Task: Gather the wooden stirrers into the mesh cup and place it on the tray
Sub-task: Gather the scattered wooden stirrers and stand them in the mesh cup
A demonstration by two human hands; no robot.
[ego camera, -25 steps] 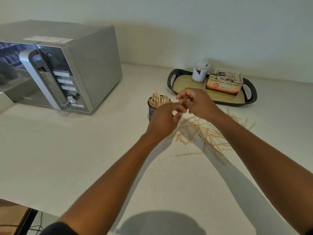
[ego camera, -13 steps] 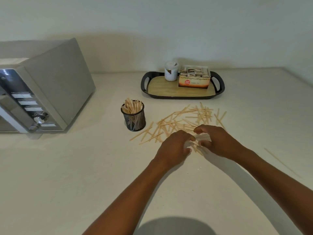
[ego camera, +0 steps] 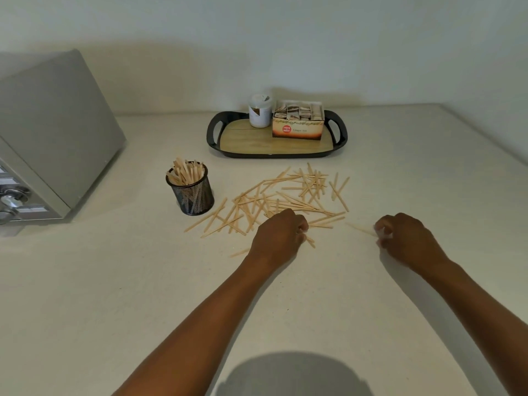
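A black mesh cup stands upright on the counter, partly filled with wooden stirrers. Many loose wooden stirrers lie scattered to its right. My left hand rests at the near edge of the pile, fingers curled around a few stirrers. Farther right, my right hand pinches a single stray stirrer lying apart from the pile. The black tray with a wooden floor sits behind the pile.
On the tray stand a white jar and a box of tea sachets. A silver microwave fills the left side. The wall runs along the back; the counter's corner is at far right.
My hands came back from the cup to the near side of the pile. Then my right hand moved out to the right onto a stray stirrer. The view tilted and shifted right.
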